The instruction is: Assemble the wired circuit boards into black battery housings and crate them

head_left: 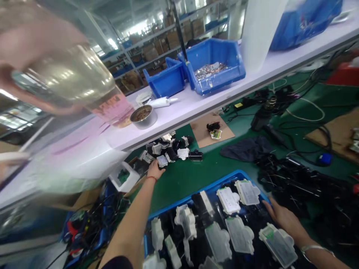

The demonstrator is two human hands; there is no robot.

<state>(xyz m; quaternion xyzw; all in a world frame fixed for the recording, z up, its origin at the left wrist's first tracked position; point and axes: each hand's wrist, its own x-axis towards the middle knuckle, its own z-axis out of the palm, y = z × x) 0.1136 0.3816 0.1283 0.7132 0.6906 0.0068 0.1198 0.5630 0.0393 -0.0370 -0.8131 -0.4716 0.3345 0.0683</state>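
Note:
My left hand (155, 171), with a red cord at the wrist, reaches under the shelf to a cluster of small black and white plastic housings (170, 154). Its fingers touch or nearly touch a pale-topped housing (162, 161); whether they grip it is unclear. At the lower right, my right hand (283, 218), wearing a metal bangle, is closed at the edge of a blue tray (238, 173). The tray bears several black parts with translucent white covers (218, 239).
Above the green table (179, 183) runs a white shelf (179, 112) with blue bins (220, 80), a metal cup (144, 116) and a large jug of pale liquid (75, 74). A hot-air gun (262, 116), dark cloth (245, 147) and black parts (294, 179) lie right.

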